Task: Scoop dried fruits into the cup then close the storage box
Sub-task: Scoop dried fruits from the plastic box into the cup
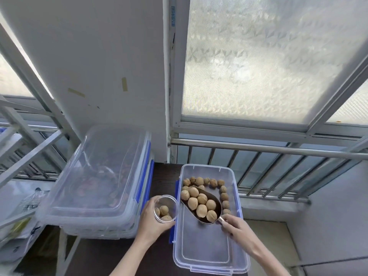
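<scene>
A clear storage box (237, 200) with blue latches stands open on the dark table, with round tan dried fruits (215, 183) along its far and right sides. My right hand (236, 225) grips the handle of a metal scoop (218, 203) loaded with several fruits, held over the box. My left hand (151, 222) holds a clear cup (173, 200) just left of the box; a few fruits lie inside it. The scoop's tip points toward the cup.
A stack of clear lidded boxes (95, 184) with blue latches stands at the left on the table (163, 176). A metal shelf frame (25, 156) is at the far left. A window railing (278, 150) runs behind the box.
</scene>
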